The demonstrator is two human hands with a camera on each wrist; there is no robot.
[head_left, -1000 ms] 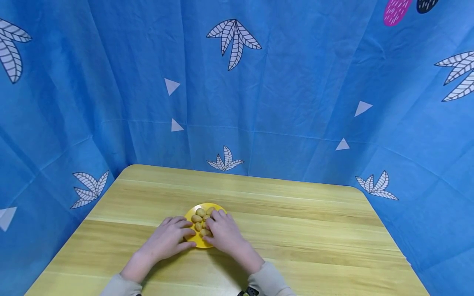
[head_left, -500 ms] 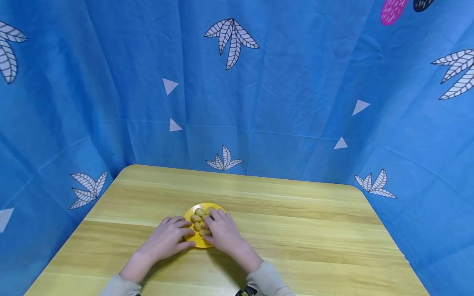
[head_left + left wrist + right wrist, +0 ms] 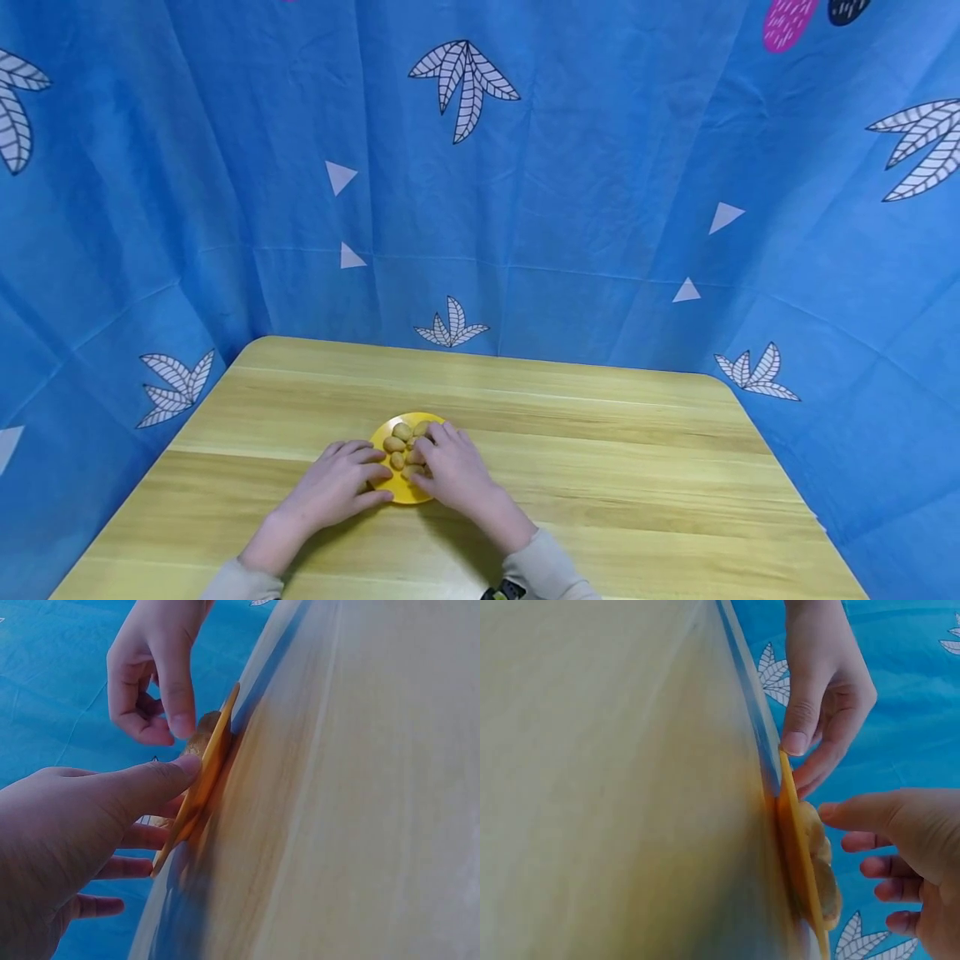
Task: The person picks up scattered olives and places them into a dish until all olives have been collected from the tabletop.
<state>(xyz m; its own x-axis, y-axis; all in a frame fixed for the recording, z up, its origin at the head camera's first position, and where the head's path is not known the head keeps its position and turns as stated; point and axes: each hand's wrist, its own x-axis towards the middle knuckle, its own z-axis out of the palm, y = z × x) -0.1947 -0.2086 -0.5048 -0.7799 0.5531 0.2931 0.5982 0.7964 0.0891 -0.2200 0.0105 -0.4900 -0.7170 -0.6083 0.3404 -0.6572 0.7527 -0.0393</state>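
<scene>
Several small potatoes [image 3: 394, 444] lie on a round yellow plate [image 3: 401, 492] in the head view. At the plate's left rim is my left hand [image 3: 341, 487]; its thumb touches the rim and its fingers are spread along that side. My right hand [image 3: 453, 472] sits over the plate's right side and covers some of the potatoes. In the right wrist view, the right thumb touches or nearly touches a potato [image 3: 826, 889], with the other fingers loosely spread behind. Seen edge-on in the left wrist view, the plate [image 3: 214, 765] lies flat on the table.
Around the plate is the light wooden table [image 3: 637, 467], with rounded far corners. A blue patterned curtain [image 3: 585, 183] hangs behind it and along both sides. Near the right cuff a black wrist device [image 3: 504, 590] shows.
Both hands stay in the same places at the plate. The whole head view shifts very slightly to the left.
</scene>
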